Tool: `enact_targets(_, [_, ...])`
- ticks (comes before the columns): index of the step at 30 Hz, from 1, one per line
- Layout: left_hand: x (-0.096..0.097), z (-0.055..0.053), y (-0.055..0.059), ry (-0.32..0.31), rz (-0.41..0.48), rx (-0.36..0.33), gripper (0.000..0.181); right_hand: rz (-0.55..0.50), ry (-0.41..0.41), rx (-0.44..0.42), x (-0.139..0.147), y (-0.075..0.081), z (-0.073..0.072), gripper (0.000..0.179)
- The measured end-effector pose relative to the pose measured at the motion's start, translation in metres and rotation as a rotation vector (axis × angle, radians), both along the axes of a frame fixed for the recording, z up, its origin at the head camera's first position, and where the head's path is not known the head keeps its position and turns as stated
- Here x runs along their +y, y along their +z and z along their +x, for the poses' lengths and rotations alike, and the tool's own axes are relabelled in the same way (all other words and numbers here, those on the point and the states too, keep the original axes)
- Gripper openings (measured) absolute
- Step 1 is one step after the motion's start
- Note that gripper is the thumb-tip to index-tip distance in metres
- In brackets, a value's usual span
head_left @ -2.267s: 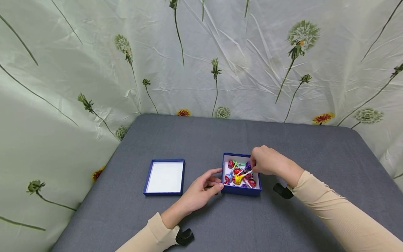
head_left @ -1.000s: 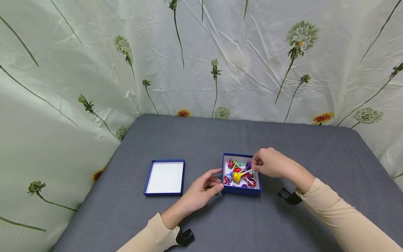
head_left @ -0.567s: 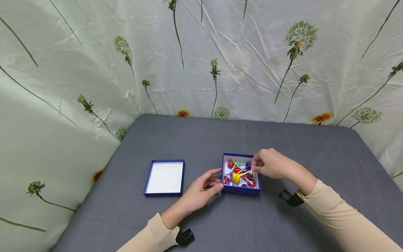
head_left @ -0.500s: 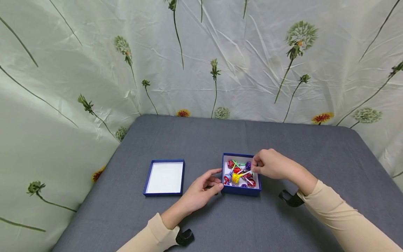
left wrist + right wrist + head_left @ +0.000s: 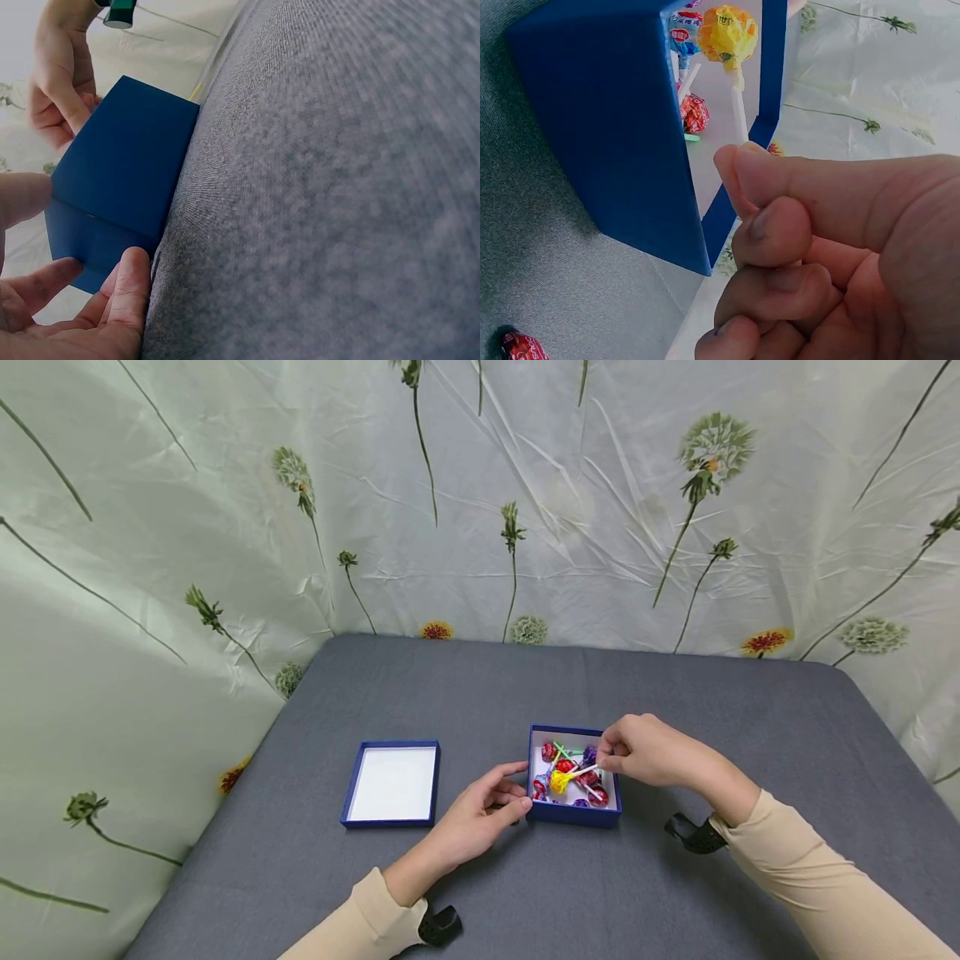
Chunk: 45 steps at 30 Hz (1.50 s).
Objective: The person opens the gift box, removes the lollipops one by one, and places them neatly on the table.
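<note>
My right hand [image 5: 637, 750] pinches the white stick of a yellow-wrapped lollipop [image 5: 729, 36] between thumb and index finger, the other fingers curled. In the head view the lollipop's head lies over the inside of a blue box [image 5: 573, 815]. Several other lollipops, red, purple and blue, some with green sticks, lie in its white interior; a blue-wrapped lollipop [image 5: 685, 34] shows in the right wrist view. My left hand [image 5: 480, 818] rests at the box's near left corner, thumb and relaxed fingers touching its walls.
The box's shallow blue lid [image 5: 393, 781], white inside up, lies left of the box on the grey cloth-covered table [image 5: 465, 693]. Beside the box, a red-wrapped lollipop [image 5: 523, 345] lies on the cloth in the right wrist view. A floral curtain [image 5: 435, 560] hangs behind.
My right hand has shifted slightly right from over the box's edge, still pinching the stick. The yellow lollipop's head has moved a little left in the head view. My left hand stays put.
</note>
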<state>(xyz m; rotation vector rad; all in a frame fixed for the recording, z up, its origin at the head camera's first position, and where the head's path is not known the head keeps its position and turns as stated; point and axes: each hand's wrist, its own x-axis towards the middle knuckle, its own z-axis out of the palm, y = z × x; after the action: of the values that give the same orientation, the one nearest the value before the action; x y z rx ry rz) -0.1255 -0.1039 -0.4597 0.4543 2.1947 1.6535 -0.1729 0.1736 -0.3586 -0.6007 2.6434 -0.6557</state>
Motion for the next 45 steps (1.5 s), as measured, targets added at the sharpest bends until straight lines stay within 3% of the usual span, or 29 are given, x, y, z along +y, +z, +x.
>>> enact_targets(23, [0.002, 0.000, -0.001, 0.008, -0.007, 0.012, 0.052, -0.057, -0.061, 0.026, 0.020, 0.014, 0.006, 0.009])
enact_targets(38, [0.002, 0.000, -0.003, 0.006, -0.015, 0.043, 0.049, -0.080, -0.133, 0.065, 0.048, 0.017, 0.016, 0.009])
enact_targets(45, [0.001, 0.000, -0.002, 0.009, -0.022, 0.022, 0.049, -0.109, -0.166, 0.071, 0.067, 0.015, 0.021, 0.014])
